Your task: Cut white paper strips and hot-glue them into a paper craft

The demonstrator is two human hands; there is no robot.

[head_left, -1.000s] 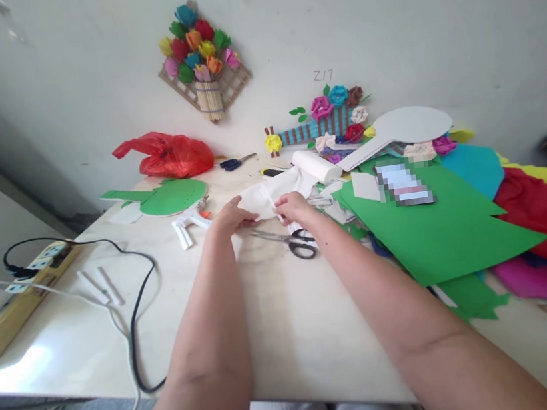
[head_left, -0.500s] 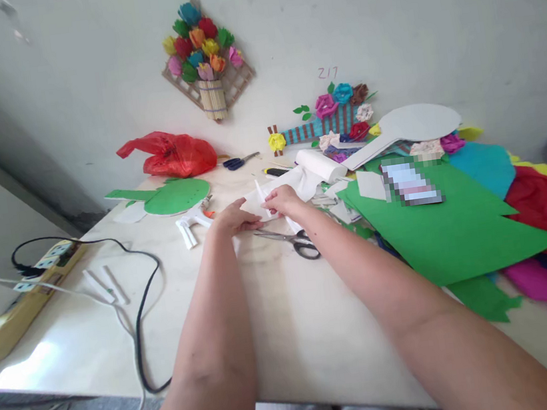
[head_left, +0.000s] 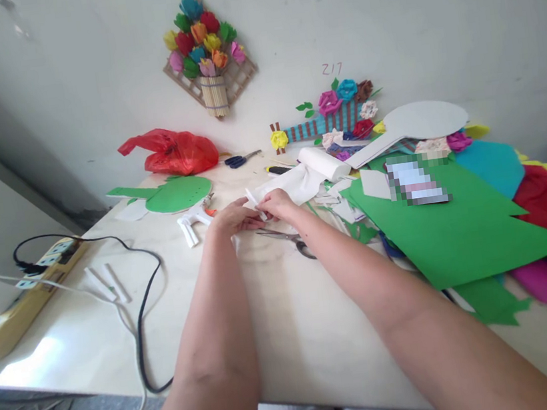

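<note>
My right hand (head_left: 276, 206) pinches a narrow white strip (head_left: 252, 197) that stands up at a slant between my two hands. My left hand (head_left: 239, 216) meets it from the other side, fingers curled at the strip's lower end; the exact grip is partly hidden. Behind the hands, a white sheet (head_left: 296, 185) runs out from a white roll (head_left: 323, 163). Scissors (head_left: 280, 236) with dark handles lie just in front, partly under my right forearm. A white glue gun (head_left: 195, 222) with an orange part rests left of my left hand.
At left are a power strip (head_left: 37, 290), a black cable (head_left: 149, 285) and two white strips (head_left: 107, 284). A green paddle-shaped piece (head_left: 179, 194) and a red plastic bag (head_left: 179, 153) lie behind. Green sheets (head_left: 458, 228), a phone (head_left: 416, 181) and coloured paper crowd the right.
My right hand has moved left and slightly down with the white strip, closing the gap to my left hand. The left hand's fingers have drawn in around the strip's lower end.
</note>
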